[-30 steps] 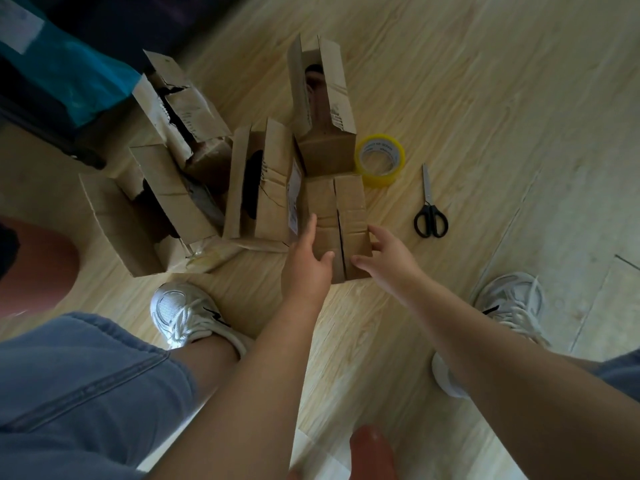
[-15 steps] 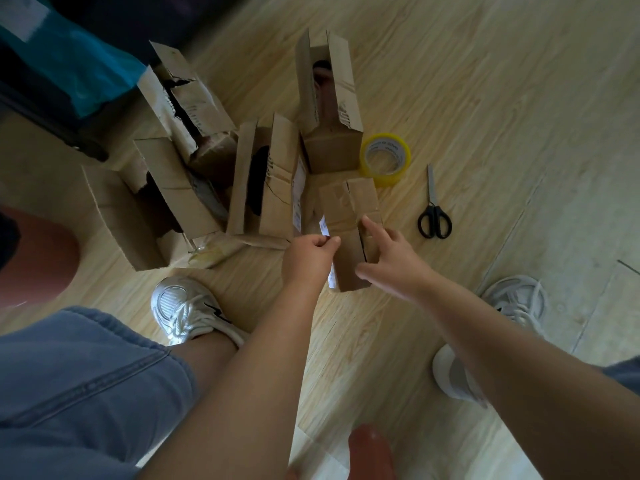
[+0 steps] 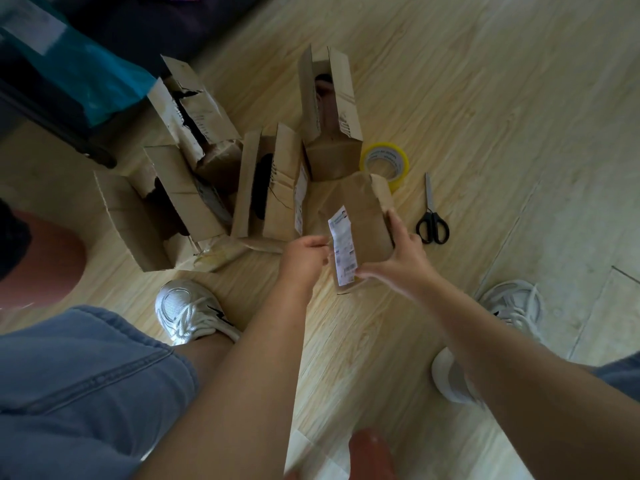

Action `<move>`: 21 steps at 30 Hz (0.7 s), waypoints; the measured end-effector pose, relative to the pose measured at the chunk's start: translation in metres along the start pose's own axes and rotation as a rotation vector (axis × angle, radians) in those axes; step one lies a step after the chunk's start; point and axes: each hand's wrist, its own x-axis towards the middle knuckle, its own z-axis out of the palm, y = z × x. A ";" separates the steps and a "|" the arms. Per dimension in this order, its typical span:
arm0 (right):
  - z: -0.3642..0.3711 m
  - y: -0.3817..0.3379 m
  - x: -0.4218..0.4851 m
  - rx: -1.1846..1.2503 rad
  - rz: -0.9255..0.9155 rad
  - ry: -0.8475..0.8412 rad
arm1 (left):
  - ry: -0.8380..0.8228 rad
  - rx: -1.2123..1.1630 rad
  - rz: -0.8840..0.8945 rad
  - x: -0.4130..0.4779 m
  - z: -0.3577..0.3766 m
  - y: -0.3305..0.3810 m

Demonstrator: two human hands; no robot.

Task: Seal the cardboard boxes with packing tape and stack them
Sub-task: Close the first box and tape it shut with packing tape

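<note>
As the box (image 3: 363, 216) is tilted, likely to close flaps, left hand (image 3: 304, 254) grip pinches its label (image 3: 343, 244) edge, right hand (image 3: 405, 252) grip clamps its 3 o'clock side (tape (image 3: 384, 161) at 1 o'clock).

The held box (image 3: 363, 220) half-hides the tape roll (image 3: 382, 154); label (image 3: 343, 245) seemingly illegible.

We hold a small cardboard box (image 3: 367, 220) off the floor (image 3: 485, 98) between our left hand (image 3: 304, 254) and right hand (image 3: 398, 258). It is tilted, with its white label (image 3: 343, 244) facing us. Its far flap seems loose, though blur leaves us unsure. Behind it four boxes stand open on the floor: a tall box (image 3: 332, 157), a middle box (image 3: 284, 188), a torn box (image 3: 207, 123) and a wide box (image 3: 131, 220). The yellow tape roll (image 3: 384, 161) lies flat just beside the tall box.
</note>
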 end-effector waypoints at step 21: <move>-0.054 -0.045 -0.050 0.521 -0.261 -0.087 | -0.248 -0.377 0.035 -0.034 -0.024 0.027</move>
